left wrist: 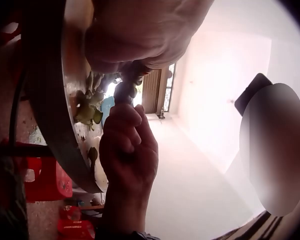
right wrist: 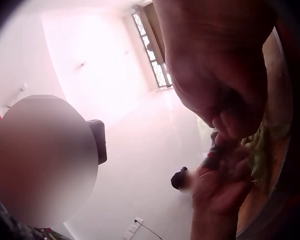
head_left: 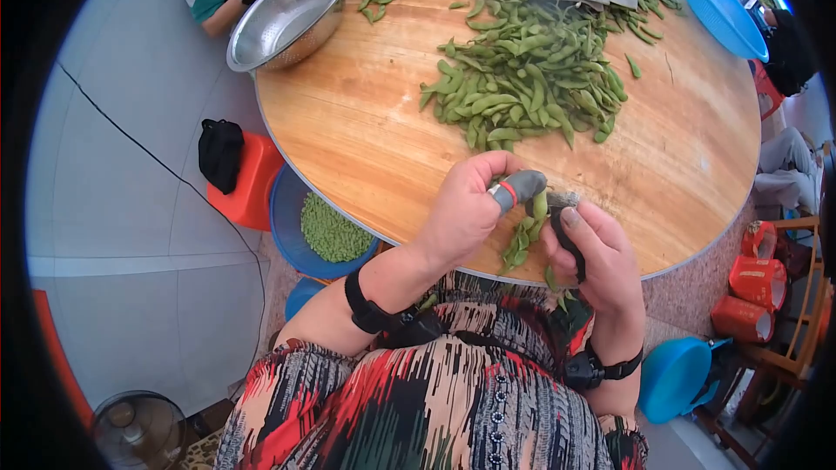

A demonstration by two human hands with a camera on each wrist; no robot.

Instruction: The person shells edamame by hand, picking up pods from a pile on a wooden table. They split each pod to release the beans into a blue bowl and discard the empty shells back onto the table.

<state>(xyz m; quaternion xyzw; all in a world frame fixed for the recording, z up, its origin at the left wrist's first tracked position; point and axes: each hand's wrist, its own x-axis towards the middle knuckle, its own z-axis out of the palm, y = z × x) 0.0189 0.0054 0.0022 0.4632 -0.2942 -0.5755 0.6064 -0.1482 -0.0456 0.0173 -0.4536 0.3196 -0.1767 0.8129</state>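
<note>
Two hands meet at the bench (head_left: pixel 366 139) edge, lower centre of the head view; the left hand (head_left: pixel 466 209) pinches a green pod (head_left: pixel 539 205), the right hand (head_left: pixel 596 252) grips a dark tool, mid-shelling, I judge; both wrist views show curled fingers (left wrist: pixel 121 117); next calls for splitting the pod.

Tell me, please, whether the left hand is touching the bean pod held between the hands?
Touching. The head view shows the left hand pinching the bean pod with its grey-capped fingertip pressed against the pod's top.
</note>
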